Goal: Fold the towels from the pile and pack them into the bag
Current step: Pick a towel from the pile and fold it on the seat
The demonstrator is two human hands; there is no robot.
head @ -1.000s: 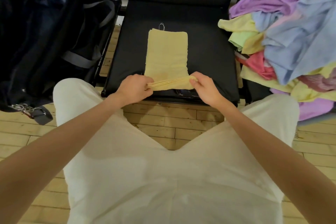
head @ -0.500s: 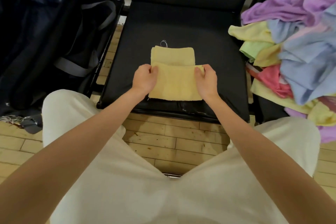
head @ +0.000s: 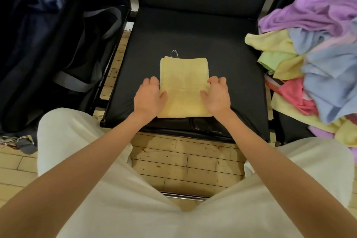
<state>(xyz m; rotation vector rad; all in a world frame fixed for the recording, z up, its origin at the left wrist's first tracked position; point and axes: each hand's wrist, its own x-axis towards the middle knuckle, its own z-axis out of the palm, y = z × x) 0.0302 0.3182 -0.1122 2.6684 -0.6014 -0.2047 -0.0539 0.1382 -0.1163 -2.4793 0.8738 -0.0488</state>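
Three black seats [head: 193,35], wooden floor [head: 183,162]

Two bare forearms seen from above, no sleeves worn below the elbow, left hand [head: 149,98] and right hand [head: 217,96] without rings, watch or gloves, both legs covered by loose, plain cream-white trousers [head: 108,189].

The yellow towel [head: 184,87] has gone from a long strip, its near end pinched up, to a squat folded rectangle lying flat on the black chair seat [head: 228,67]; the left hand [head: 149,97] and right hand [head: 217,95] have let go of that edge and now rest at the towel's two sides, thumbs on the cloth.
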